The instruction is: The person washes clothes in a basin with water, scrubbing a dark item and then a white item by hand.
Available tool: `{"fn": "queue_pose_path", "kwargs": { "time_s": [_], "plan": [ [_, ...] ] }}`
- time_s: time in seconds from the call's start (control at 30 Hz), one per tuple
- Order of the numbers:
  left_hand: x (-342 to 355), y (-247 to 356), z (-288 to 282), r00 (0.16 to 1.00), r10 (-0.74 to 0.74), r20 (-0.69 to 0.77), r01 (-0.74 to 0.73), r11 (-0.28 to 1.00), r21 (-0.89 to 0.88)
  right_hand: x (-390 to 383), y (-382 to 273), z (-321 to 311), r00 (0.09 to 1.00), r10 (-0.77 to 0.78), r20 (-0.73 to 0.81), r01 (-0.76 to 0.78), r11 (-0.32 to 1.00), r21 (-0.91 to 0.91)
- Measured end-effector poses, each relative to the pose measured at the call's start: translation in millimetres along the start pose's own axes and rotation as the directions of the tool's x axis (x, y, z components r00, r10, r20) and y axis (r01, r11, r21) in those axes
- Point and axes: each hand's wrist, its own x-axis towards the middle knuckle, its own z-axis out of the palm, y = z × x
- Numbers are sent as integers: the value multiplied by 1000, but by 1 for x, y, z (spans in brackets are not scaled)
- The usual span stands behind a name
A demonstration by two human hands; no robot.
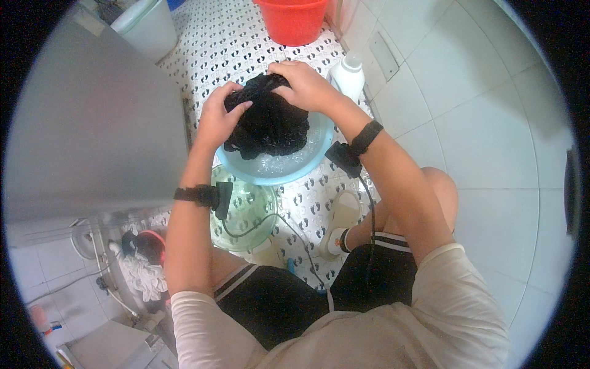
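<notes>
A bunched black cloth, its exact kind unclear, hangs between my two hands over a light blue basin. Sudsy water shows in the basin around the cloth's lower edge. My left hand grips the cloth's upper left side, thumb in front. At its top right, my right hand pinches the fabric between thumb and fingers. The cloth hides part of the basin and some fingertips. Both wrists carry black straps with small cabled boxes.
A green translucent basin lies nearer me, partly behind the left forearm. Beyond the blue basin are a white bottle and a red bucket. A grey cabinet side stands left; a tiled wall rises right. White cloth lies lower left.
</notes>
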Motion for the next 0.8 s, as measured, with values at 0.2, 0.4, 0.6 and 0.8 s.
{"fn": "queue_pose_path", "kwargs": {
  "time_s": [0.2,0.4,0.6,0.8],
  "plan": [
    [-22,-13,0,994,-81,79,70,989,130,-18,-3,5,992,20,124,-34,993,111],
    [-53,-41,23,923,-186,336,163,982,94,-69,9,32,952,6,307,-30,997,74],
    [-67,-50,30,855,-289,430,266,957,112,-94,14,50,897,157,413,-230,964,133],
    [-69,-67,54,901,-237,363,51,890,454,-100,33,74,935,234,267,-169,955,-245]
  ]
}}
